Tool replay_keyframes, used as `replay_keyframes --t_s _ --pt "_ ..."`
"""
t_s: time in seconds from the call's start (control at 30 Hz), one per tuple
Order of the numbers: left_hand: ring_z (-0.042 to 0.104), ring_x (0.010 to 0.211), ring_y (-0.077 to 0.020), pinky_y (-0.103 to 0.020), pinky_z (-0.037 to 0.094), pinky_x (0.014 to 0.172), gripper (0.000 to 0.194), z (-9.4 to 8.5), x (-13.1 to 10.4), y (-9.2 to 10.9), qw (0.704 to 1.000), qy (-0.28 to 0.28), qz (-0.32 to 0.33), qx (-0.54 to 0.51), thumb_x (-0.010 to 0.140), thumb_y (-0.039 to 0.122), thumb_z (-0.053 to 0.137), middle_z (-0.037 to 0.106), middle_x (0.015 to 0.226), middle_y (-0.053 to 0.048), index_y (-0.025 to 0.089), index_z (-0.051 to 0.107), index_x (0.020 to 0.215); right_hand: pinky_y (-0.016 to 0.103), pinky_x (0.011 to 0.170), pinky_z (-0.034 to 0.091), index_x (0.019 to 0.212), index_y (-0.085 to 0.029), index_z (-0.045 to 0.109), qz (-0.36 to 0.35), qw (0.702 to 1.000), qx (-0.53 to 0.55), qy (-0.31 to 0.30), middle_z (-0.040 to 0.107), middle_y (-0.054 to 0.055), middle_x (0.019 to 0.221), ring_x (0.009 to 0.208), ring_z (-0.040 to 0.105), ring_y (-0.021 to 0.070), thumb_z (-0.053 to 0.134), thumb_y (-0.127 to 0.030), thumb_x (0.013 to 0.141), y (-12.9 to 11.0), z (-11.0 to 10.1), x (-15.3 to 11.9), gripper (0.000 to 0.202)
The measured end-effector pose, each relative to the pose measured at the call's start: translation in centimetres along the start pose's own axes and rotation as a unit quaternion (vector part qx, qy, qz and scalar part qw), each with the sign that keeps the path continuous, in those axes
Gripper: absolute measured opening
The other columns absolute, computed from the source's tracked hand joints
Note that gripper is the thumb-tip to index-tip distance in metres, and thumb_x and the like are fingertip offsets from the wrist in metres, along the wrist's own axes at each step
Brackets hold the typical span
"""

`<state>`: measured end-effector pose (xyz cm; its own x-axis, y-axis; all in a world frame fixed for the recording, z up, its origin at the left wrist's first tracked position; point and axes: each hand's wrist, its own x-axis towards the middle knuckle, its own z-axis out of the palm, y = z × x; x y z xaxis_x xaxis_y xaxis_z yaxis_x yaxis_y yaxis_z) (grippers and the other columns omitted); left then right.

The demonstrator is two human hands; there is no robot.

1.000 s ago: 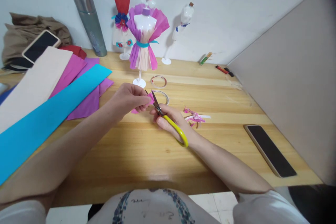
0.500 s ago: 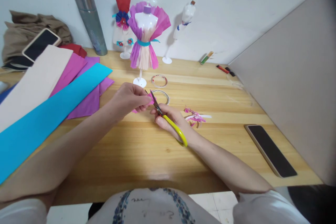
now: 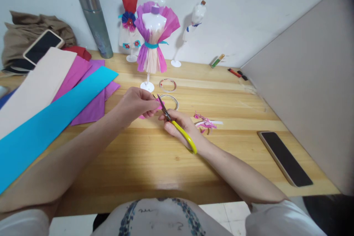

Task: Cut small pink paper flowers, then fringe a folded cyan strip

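Note:
My left hand [image 3: 139, 105] pinches a small piece of pink paper [image 3: 159, 104] above the middle of the table. Yellow-handled scissors [image 3: 181, 132] are in my right hand [image 3: 178, 123], whose fingers are closed round them. Their parted blades point up and left, close beside the pink piece. Just behind the blades lies a ring of tape [image 3: 177, 103], partly hidden. Pink scraps and a white strip [image 3: 205, 122] lie right of my right hand. Beyond both hands stands a small mannequin in a pink, purple and cream paper dress [image 3: 151, 53] with a blue belt.
Blue [image 3: 55, 118], cream, pink and purple paper sheets cover the left side, near a phone [image 3: 43, 47] and a steel flask [image 3: 95, 22]. More mannequins [image 3: 129, 22] stand along the wall. Another phone [image 3: 286, 158] lies at right, and a second tape ring [image 3: 167, 85] farther back.
The scissor blades have shifted very slightly beside the pink piece. Both hands hold nearly the same places as before.

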<state>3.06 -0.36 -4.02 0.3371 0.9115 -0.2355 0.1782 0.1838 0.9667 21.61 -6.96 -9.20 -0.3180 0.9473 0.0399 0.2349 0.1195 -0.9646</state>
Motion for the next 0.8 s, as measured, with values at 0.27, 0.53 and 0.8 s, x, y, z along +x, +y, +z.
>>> replay_keyframes --t_s 0.27,0.53,0.8 --pt "0.057 0.048 -0.0107 -0.021 0.045 0.049 0.011 0.18 -0.23 0.30 1.000 0.012 -0.011 -0.003 0.064 0.020 0.074 0.063 0.047 -0.001 0.015 0.071 0.054 0.027 0.054 0.031 0.093 -0.018 0.060 0.017 1.000 0.006 0.009 0.040 -0.005 0.069 0.058 0.038 0.0112 0.069 -0.067 0.084 -0.79 0.08 -0.12 0.051" --pt "0.056 0.047 -0.0101 -0.021 0.045 0.050 0.014 0.37 -0.32 0.69 0.999 0.015 -0.026 -0.011 0.066 0.015 0.072 0.062 0.046 -0.001 0.015 0.070 0.051 0.027 0.053 0.032 0.092 -0.018 0.059 0.020 1.000 0.020 0.013 0.042 -0.004 0.069 0.057 0.039 0.0110 0.070 -0.067 0.083 -1.05 0.12 0.02 0.051" --pt "0.056 0.046 -0.0092 -0.020 0.044 0.049 0.017 0.39 -0.30 0.53 0.999 0.010 -0.024 -0.020 0.067 0.014 0.074 0.062 0.047 -0.001 0.015 0.069 0.050 0.026 0.051 0.031 0.090 -0.019 0.059 0.025 0.999 0.028 0.016 0.041 -0.005 0.068 0.056 0.036 0.0104 0.071 -0.066 0.083 -0.94 0.17 -0.03 0.049"
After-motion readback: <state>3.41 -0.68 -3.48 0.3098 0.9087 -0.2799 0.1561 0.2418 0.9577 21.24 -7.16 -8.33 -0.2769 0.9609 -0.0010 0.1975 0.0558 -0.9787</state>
